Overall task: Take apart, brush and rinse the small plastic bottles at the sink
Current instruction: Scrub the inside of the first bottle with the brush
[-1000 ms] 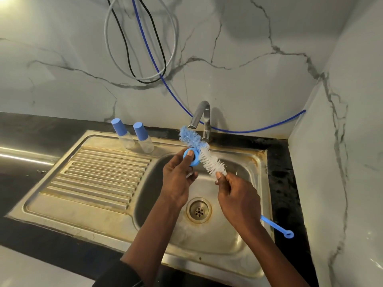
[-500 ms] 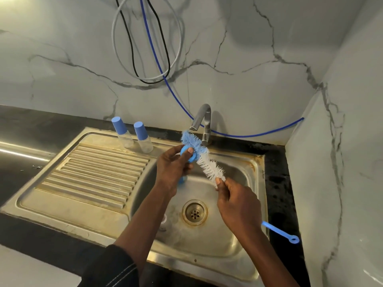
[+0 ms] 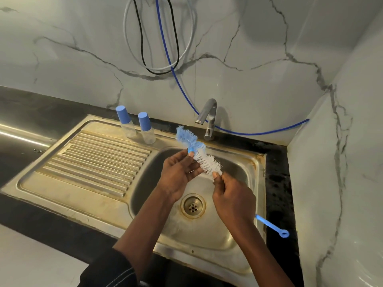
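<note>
Over the steel sink basin (image 3: 234,230), my right hand (image 3: 234,198) grips a long bottle brush (image 3: 199,151) with white bristles and a blue tip; its blue handle end (image 3: 273,225) sticks out behind my wrist. My left hand (image 3: 179,172) pinches a small blue cap (image 3: 191,150) against the bristles; most of the cap is hidden by my fingers. Two small clear bottles with blue caps (image 3: 124,121) (image 3: 146,127) stand upright at the back of the drainboard.
The tap (image 3: 208,117) stands behind the basin, with no water running. The ribbed drainboard (image 3: 93,160) lies to the left, the drain (image 3: 192,206) in the basin floor. Black countertop (image 3: 277,183) rings the sink. Cables (image 3: 165,48) hang on the marble wall; a side wall closes the right.
The cap has turned in my left fingers, so less of it shows against the bristles. The camera has tilted, shifting the view. Both hands stay over the basin.
</note>
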